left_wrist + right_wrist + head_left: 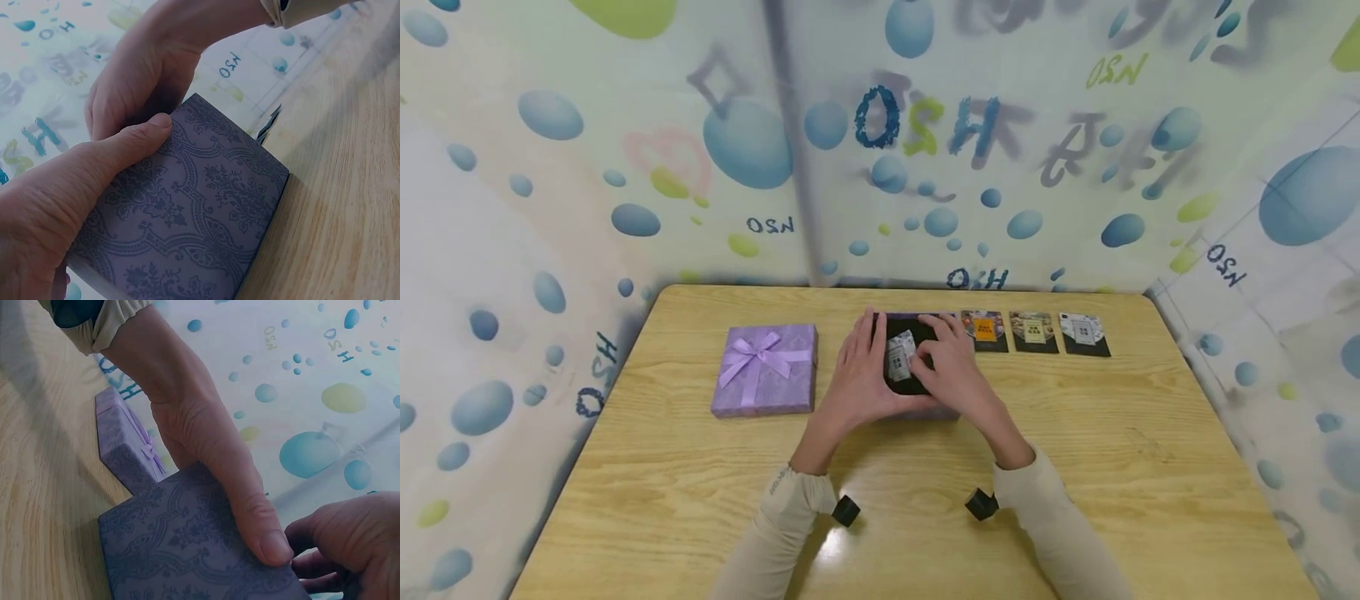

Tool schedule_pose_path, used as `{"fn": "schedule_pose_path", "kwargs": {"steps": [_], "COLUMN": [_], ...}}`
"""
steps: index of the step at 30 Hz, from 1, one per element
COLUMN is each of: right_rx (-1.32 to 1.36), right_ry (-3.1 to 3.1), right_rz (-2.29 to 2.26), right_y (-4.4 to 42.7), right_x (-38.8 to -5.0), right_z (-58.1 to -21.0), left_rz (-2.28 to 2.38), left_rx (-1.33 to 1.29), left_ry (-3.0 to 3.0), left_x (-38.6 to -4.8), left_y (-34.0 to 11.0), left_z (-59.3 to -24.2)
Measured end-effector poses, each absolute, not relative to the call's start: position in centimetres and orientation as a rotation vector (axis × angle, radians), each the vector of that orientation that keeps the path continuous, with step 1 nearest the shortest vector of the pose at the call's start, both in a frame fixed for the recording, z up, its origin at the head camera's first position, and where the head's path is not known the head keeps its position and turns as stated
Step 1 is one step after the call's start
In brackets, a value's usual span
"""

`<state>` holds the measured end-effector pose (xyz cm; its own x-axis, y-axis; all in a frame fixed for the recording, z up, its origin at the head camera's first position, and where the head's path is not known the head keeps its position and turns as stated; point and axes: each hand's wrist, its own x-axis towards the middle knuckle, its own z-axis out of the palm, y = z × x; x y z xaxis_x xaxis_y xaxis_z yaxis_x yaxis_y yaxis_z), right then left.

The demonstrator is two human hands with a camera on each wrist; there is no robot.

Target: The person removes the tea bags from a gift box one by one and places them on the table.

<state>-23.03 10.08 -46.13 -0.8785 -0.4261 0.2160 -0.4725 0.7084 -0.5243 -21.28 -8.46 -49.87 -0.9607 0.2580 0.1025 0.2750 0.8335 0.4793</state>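
An open purple box [934, 411] with a black inside and a floral pattern on its outer wall [181, 212] stands in front of me. My left hand [859, 379] grips it from the left, with the thumb laid along the near wall, as the right wrist view [212, 437] also shows. Inside lies a small grey-and-white sachet [900, 357], slightly tilted. My right hand [957, 371] reaches in over the right side with curled fingers, pinching the sachet's right edge between thumb and forefinger. The fingertips are partly hidden behind the box wall in the wrist views.
A purple lid with a ribbon bow [765, 371] lies left of the box. Right of it, in a row, are an orange-labelled sachet [986, 331], a cream-labelled sachet [1034, 332] and a white sachet [1084, 333]. A patterned curtain [865, 217] hangs behind the wooden table [1075, 450].
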Motion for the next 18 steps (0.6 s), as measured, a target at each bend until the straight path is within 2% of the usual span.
{"fn": "schedule_pose_path", "kwargs": {"steps": [18], "right_rx": [0.747], "right_ry": [-2.710], "right_rz": [1.151], "right_y": [14.1], "right_x": [-23.2], "right_z": [-46.6], "left_rz": [-0.842], "left_rx": [-0.428], "left_ry": [-2.953], "left_x": [-21.1], "left_y": [-8.5], "left_z": [-50.0]}}
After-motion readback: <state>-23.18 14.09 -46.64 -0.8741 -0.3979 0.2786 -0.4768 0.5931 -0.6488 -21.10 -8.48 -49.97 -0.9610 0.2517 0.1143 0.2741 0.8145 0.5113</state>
